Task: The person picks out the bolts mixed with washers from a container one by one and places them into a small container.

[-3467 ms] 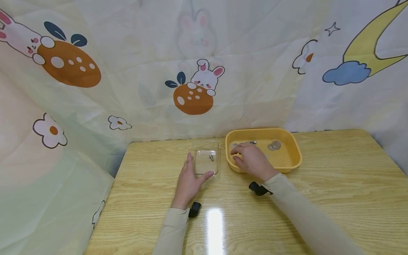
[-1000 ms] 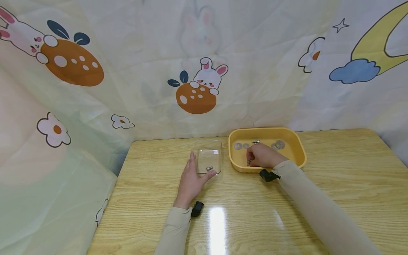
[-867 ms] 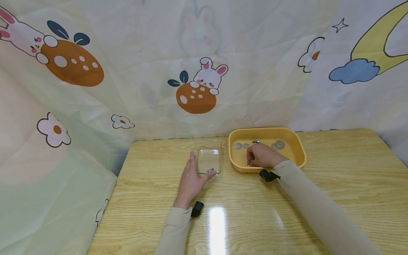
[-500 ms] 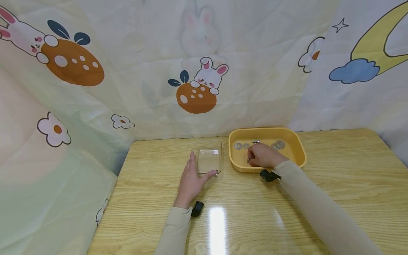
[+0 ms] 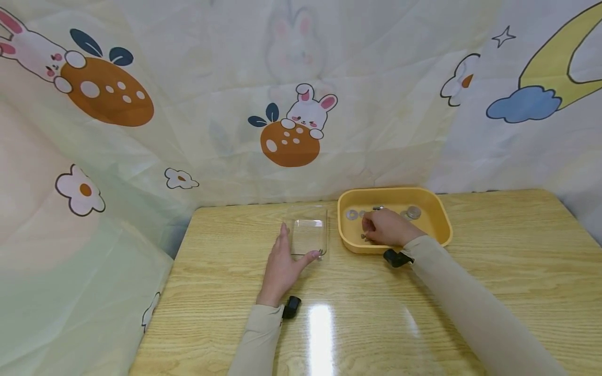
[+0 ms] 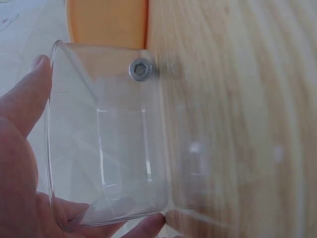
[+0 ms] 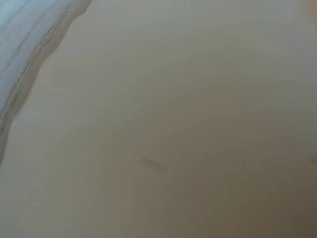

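Right hand (image 5: 389,227), yours: fingers bent inward, tips largely hidden below the knuckles; whether they pinch anything, you cannot tell. Right wrist view: blurred, nearly all one pale surface, no help to you. Small metal pieces (image 5: 363,236): at your right fingertips, partly covered, too small to identify. Screw (image 5: 378,208): just beyond your right knuckles, lower side obscured. Washers (image 5: 351,214): two, beyond and left of the same fingertips. Coin-like discs (image 5: 414,212): overlapping, beyond and right of that hand. Yellow tray (image 5: 430,224): beneath and around your right hand; cut off in the left wrist view.

Clear box (image 6: 124,148): held in your left hand (image 5: 279,269), spread wide, thumb on one side, fingers on the other. Socket-head screw (image 6: 140,69): seen through the box wall near your left thumb, which mostly covers it from above.

Pose: your left forearm reaches forward over the counter (image 5: 221,282); your right slants forward and leftward, wrist by the tray's near rim. Both sleeves (image 5: 256,334) run out of frame.
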Tool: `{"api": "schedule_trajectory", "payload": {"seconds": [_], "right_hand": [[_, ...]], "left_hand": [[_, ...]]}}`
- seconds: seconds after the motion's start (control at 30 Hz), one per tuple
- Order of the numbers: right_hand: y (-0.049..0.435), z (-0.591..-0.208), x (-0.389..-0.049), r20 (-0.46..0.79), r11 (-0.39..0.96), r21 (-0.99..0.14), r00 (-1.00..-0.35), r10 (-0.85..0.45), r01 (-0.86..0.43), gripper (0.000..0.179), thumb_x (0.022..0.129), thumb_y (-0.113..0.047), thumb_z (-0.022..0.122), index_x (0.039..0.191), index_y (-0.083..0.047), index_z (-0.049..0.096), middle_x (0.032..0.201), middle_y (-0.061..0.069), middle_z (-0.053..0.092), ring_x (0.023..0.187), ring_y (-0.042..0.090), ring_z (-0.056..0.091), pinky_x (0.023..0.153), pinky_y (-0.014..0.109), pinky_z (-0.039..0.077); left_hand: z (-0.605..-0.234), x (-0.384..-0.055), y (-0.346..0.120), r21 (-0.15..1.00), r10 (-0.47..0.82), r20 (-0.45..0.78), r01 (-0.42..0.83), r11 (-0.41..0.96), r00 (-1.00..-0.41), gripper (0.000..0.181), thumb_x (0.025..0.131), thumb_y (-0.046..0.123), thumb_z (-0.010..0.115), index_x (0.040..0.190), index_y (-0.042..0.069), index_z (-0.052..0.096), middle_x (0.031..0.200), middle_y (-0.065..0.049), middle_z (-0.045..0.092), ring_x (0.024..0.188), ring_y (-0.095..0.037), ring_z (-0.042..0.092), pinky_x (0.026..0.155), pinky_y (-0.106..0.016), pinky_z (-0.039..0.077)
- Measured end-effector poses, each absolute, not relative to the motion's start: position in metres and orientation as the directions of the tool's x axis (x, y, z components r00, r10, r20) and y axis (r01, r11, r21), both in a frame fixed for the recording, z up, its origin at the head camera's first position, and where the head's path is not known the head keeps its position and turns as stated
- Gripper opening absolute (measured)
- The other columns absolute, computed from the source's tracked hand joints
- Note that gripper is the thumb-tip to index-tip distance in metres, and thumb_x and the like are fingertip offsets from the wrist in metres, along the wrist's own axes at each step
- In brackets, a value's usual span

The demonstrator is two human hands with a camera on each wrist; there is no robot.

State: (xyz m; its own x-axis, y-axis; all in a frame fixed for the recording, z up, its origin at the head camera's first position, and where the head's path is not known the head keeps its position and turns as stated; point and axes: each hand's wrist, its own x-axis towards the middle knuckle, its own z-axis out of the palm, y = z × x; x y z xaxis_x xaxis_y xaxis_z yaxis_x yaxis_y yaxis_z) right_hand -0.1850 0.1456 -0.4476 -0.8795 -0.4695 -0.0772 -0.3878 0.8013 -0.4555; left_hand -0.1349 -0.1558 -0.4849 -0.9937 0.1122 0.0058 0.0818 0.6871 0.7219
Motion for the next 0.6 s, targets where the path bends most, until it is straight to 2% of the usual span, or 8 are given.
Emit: {"api": "schedule_trajectory", "payload": {"seconds": [0.03,0.13,0.37,0.6], "right_hand": [[0.1448,-0.4479,-0.1857,-0.08,0.796,-0.461,-0.875,-0.477,-0.392,0.0,0.092,-0.009,0.068,0.092,-0.009,0.068,0.076,-0.004,0.062,0.066,0.011,0.054,0.066,0.033,0.049],[0.1423,-0.4485,-0.1867,-0.093,0.784,-0.481,-0.866,-0.491,-0.393,0.009,0.092,-0.009,0.069,0.1,-0.007,0.072,0.083,-0.003,0.068,0.069,0.011,0.058,0.068,0.034,0.052],[0.1421,-0.4498,-0.1886,-0.092,0.771,-0.486,-0.853,-0.513,-0.411,0.007,0.092,-0.005,0.067,0.093,-0.009,0.073,0.084,-0.003,0.068,0.072,0.012,0.058,0.07,0.037,0.053],[0.1409,-0.4512,-0.1886,-0.107,0.784,-0.477,-0.859,-0.5,-0.397,0.009,0.09,-0.003,0.066,0.088,-0.01,0.072,0.08,-0.004,0.067,0.069,0.011,0.056,0.069,0.033,0.052]], "left_hand": [[-0.4848,-0.135,-0.1561,0.721,0.111,0.006,0.081,0.688,-0.994,0.124,0.077,0.071,0.071,0.163,0.011,0.005,0.163,-0.014,0.028,0.147,-0.037,0.028,0.117,-0.055,0.027],[-0.4843,-0.1348,-0.1564,0.723,0.114,0.012,0.087,0.685,-0.993,0.124,0.077,0.072,0.07,0.163,0.01,0.006,0.163,-0.015,0.028,0.147,-0.038,0.028,0.117,-0.055,0.028],[-0.4818,-0.1346,-0.1553,0.72,0.112,0.007,0.083,0.689,-0.994,0.123,0.078,0.07,0.072,0.163,0.009,0.006,0.163,-0.015,0.027,0.147,-0.039,0.027,0.117,-0.055,0.027],[-0.4822,-0.1342,-0.1551,0.722,0.115,0.005,0.083,0.687,-0.993,0.122,0.079,0.068,0.072,0.163,0.009,0.006,0.163,-0.016,0.027,0.147,-0.039,0.027,0.117,-0.055,0.027]]}}
